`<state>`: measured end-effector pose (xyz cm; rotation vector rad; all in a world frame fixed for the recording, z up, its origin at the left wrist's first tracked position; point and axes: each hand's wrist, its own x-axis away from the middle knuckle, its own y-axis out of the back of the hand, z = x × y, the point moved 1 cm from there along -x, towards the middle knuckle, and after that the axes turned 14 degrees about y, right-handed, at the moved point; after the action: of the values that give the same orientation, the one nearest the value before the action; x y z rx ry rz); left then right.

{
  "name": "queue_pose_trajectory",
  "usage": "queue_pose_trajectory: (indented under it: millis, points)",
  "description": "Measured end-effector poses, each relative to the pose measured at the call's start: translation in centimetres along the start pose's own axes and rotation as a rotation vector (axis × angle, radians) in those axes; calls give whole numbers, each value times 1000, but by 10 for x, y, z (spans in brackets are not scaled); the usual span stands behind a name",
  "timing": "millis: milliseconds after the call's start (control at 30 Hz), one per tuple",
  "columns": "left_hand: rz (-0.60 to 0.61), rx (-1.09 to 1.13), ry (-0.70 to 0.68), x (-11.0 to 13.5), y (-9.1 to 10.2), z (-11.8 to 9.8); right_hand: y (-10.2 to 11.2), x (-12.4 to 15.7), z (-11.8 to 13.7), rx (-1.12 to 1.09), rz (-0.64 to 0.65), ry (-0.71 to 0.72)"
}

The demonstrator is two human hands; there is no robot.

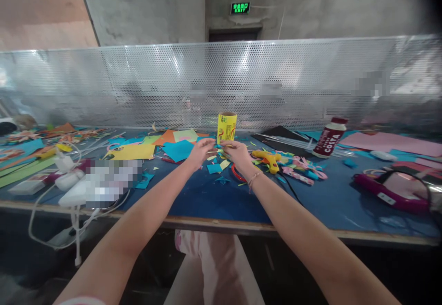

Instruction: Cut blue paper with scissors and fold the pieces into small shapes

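Note:
Both my arms reach out over a blue table (214, 199) strewn with coloured paper. My left hand (199, 152) and my right hand (237, 152) meet just in front of a yellow roll of tape (227, 127) standing upright. The fingertips of both hands are pinched together on a small thin piece between them, too small to name. Small yellow and blue paper scraps (214, 167) lie right under the hands. A yellow glue gun (269, 158) lies just right of my right hand, and a red ring (237, 174) shows beneath my right wrist.
Coloured paper sheets (177, 149) lie behind my left hand. A dark bottle with a white label (329, 138) stands at the right. A pink device (393, 190) sits at far right. White cables and chargers (69, 180) lie at left. A perforated metal screen (221, 84) closes the back.

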<state>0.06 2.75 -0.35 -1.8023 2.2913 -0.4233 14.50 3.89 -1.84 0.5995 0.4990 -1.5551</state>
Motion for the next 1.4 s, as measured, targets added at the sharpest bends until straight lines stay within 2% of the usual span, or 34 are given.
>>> queue_pose_trajectory:
  millis: [67, 133, 200, 333, 533, 700, 967, 1267, 1400]
  points:
    - [43, 105, 108, 0, -2, 1, 1, 1, 3, 71, -24, 25]
    - [76, 106, 149, 2, -4, 1, 2, 2, 8, 144, -21, 46]
    - [56, 32, 93, 5, -4, 0, 2, 4, 13, 178, -1, 92]
    - [-109, -117, -21, 5, -1, 0, 0, 3, 16, 146, 54, 108]
    - [-145, -177, -22, 3, 3, -2, -3, 2, 10, 38, 69, 32]
    - [-113, -198, -2, 6, 0, -4, -1, 1, 5, 47, 81, 15]
    - [-29, -81, 106, 4, 3, -1, -1, 1, 5, 40, 113, 35]
    - [-10, -128, 100, 4, 1, 0, -1, 0, 2, 15, 83, 8]
    - [31, -254, 45, 3, -1, 3, -5, 2, 8, 26, 79, 27]
